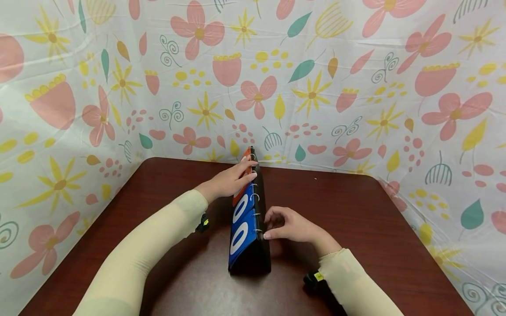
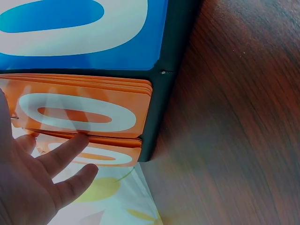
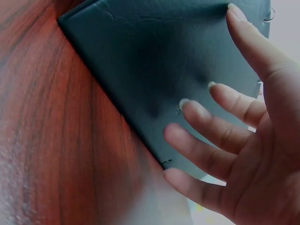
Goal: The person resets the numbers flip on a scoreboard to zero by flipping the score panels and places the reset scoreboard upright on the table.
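Observation:
A tabletop flip scoreboard with a black cover and metal rings stands like a tent, end towards me. Its left face carries blue cards with white zeros at the near end, and orange cards with zeros at the far end. My left hand lies over the ridge at the far end; in the left wrist view its loosely extended fingers are at the orange cards. On the other side is my right hand, fingers spread and slightly bent beside the black back cover, its thumb tip at the ridge.
Under the scoreboard is a dark reddish-brown wooden table. A white curtain with a pink and yellow flower print hangs behind the table and along both sides. Small black devices with yellow marks are strapped near both wrists.

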The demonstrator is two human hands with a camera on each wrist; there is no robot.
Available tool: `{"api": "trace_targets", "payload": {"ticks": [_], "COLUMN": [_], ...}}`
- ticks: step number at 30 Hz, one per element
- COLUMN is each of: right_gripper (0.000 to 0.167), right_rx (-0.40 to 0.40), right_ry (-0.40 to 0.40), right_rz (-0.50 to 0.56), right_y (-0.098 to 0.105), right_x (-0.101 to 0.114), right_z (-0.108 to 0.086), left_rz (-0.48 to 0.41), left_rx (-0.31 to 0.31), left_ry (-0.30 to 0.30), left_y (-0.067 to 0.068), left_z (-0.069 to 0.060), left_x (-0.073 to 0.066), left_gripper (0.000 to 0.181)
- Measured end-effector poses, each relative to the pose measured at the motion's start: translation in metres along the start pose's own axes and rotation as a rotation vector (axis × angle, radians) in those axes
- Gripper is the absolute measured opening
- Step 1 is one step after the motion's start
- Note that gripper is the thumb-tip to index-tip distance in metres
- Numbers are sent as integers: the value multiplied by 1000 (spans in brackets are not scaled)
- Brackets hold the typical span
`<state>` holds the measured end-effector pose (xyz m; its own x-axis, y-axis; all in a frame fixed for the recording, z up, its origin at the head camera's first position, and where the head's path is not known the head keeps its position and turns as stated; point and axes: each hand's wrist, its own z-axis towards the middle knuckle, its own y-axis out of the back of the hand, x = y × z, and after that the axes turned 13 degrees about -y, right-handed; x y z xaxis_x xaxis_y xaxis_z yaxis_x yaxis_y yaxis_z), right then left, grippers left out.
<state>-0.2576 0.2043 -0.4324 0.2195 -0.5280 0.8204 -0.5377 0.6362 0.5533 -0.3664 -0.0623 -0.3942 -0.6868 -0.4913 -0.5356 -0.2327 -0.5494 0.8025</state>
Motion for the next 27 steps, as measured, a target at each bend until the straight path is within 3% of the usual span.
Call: {"api": "trace_targets", "payload": {"ticks": [12,22,27], "right_gripper": [27,11,17], "right_rx": [44,118,126], "right_ry": [22,93,134], "right_rz": [65,108,141], "right_y": [-3,-4,-8], "right_x": [-5,-1,5], "right_z": [1,0,-3], "left_rz": [8,16,7], "left_rx": [11,17,14], "left_ry": [2,13,1], "left_y": [0,1,0], "left_z": [-1,0,0], "left_x": [-1,0,1], "left_gripper": [69,70,71]}}
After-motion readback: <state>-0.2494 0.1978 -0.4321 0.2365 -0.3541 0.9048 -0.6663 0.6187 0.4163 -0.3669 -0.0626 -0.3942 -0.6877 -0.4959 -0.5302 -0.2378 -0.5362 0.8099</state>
